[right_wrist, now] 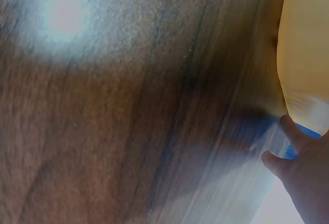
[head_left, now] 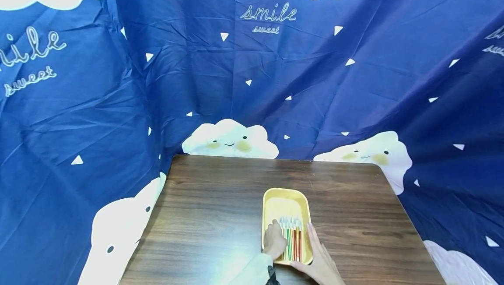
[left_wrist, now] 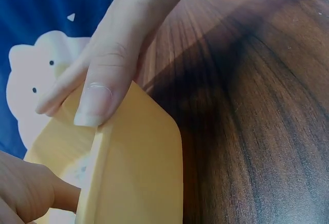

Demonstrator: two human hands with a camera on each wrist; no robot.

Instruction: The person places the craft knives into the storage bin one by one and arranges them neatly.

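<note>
A yellow rectangular tray [head_left: 284, 191] stands on the table with several slim paintbrushes [head_left: 294, 241] lying side by side in its near half. Their handles are green, red and gold, their pale tips pointing away from me. My left hand [head_left: 274, 239] reaches into the tray at the left of the brushes, fingers bent downward. The fingertips are hidden, so whether they pinch a brush does not show. At the near right corner, my right hand [head_left: 318, 259] rests on the tray, fingers straight along its right wall. Its thumb [left_wrist: 100, 98] lies over the near rim in the left wrist view.
The brown wood-grain table [head_left: 208, 202] extends around the tray on all sides. Blue cloth [head_left: 197, 57] with printed clouds hangs behind and beside the table. A bright light glare shows on the tabletop left of the tray.
</note>
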